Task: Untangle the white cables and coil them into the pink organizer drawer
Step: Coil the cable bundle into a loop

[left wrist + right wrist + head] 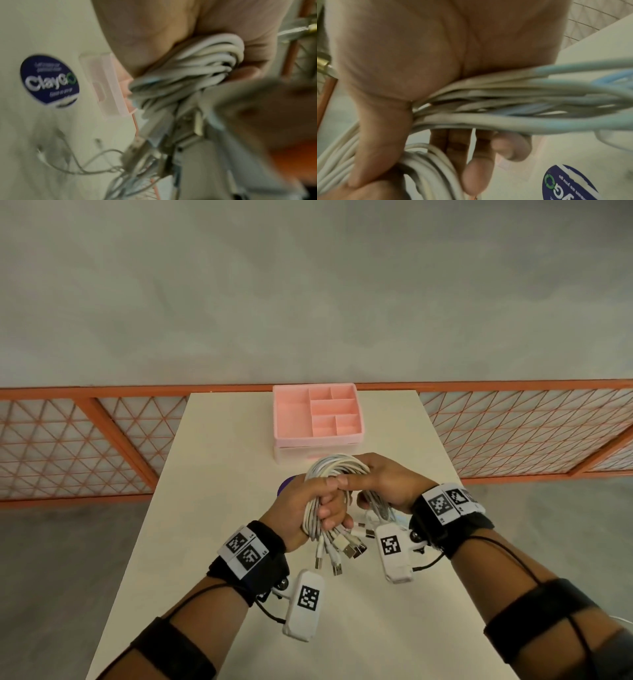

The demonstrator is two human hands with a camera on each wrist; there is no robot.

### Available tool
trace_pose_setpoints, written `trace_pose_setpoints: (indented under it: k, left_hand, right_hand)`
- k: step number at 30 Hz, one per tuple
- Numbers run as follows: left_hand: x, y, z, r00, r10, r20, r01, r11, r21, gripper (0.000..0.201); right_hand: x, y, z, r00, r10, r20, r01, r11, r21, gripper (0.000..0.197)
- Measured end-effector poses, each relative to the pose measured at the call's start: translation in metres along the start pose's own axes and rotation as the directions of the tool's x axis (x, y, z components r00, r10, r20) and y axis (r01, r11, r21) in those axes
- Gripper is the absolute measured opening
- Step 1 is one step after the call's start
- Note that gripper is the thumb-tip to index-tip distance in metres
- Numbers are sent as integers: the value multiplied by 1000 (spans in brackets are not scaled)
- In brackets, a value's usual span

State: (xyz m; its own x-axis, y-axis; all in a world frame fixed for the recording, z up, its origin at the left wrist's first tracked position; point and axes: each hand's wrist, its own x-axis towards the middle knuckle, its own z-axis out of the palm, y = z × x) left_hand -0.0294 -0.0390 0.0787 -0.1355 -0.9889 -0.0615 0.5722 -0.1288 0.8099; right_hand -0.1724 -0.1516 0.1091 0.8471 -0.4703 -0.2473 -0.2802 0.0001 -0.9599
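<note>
A bundle of white cables (337,469) is held in a loop above the table, between both hands. My left hand (317,505) grips the lower left side of the bundle, fingers curled round the strands (197,70). My right hand (380,481) holds the upper right side, thumb over the loop and fingers beneath the cables (488,102). Several USB plug ends (342,553) hang below the left hand. The pink organizer drawer (317,414), with several empty compartments, stands at the far end of the table beyond the hands.
The white table (212,508) runs away from me, and a round dark blue sticker (49,81) lies on it under the hands. An orange mesh railing (85,440) crosses behind the table. Thin loose wires (72,162) lie on the tabletop.
</note>
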Motion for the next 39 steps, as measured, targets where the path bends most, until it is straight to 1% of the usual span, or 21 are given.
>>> trace_pose_setpoints:
  k: [1,3,6,7,9,12,14,18,20,21,23,25,28,29,30,32,33,34,35,37,39]
  left_hand:
    - [-1,0,-1,999,12,-31,-11,999,32,33]
    - [-2,0,0,995,49,-86,-40,994,105,33]
    - [-1,-3,-3,976,121,-182,-90,981,169,27]
    - [0,-3,-5,967,141,-212,-106,981,165,24]
    - [0,-2,-11,954,131,-270,-100,987,126,30]
    - [-1,2,-11,964,102,-245,-82,993,89,18]
    - [-1,4,-10,970,89,-227,-68,993,102,16]
    - [0,4,-12,953,85,-289,-35,984,175,14]
    - [-2,5,-12,938,119,-326,-52,977,207,16]
    - [-2,5,-12,928,137,-346,-64,975,213,17]
    - [-3,8,-11,906,148,-397,-87,982,168,22]
    - [-4,13,-11,893,136,-430,-102,990,101,31]
    - [-8,19,-11,901,126,-416,-109,992,65,43]
    - [-8,20,-10,903,129,-409,-113,992,65,45]
    - [-8,21,-8,905,136,-404,-124,991,57,45]
    - [-6,29,-4,909,161,-385,-173,985,4,41]
    - [-3,35,-1,912,179,-370,-206,978,-33,39]
    - [1,42,1,913,200,-356,-238,969,-66,38]
    - [4,49,4,911,223,-348,-269,959,-90,37]
    - [10,60,10,895,263,-359,-321,941,-111,37]
    - [13,61,12,860,290,-420,-367,924,-112,37]
  right_hand:
    - [1,-2,0,1000,-11,0,11,999,-44,23]
    - [2,-6,-1,1000,-25,16,27,992,-121,17]
    - [2,-15,-1,998,-44,43,51,983,-175,15]
    - [3,-17,-2,998,-58,38,64,983,-173,13]
    - [2,-22,-1,997,-77,28,81,980,-181,9]
    - [3,-23,-1,995,-98,15,99,972,-214,7]
    - [7,-18,-1,995,-96,-10,91,968,-236,5]
    - [11,-10,3,995,-91,-49,76,965,-253,5]
    - [13,-8,4,994,-89,-69,71,973,-220,1]
    - [14,-7,4,992,-88,-86,70,978,-197,4]
    - [16,-3,3,992,-51,-118,33,988,-150,1]
    - [18,6,0,992,-8,-128,-10,991,-137,14]
    - [19,21,-6,988,26,-155,-46,991,-127,23]
    - [21,25,-7,979,19,-201,-54,984,-171,24]
    - [23,29,-7,963,-6,-271,-65,965,-253,24]
    - [29,39,-3,893,-126,-432,-88,892,-442,19]
    - [32,46,3,858,-180,-481,-105,856,-507,13]
    - [33,51,11,839,-209,-503,-116,834,-539,10]
    - [34,57,22,833,-212,-511,-122,830,-544,12]
    - [36,66,47,841,-175,-511,-102,878,-468,17]
    - [36,64,71,860,-126,-495,-73,929,-363,20]
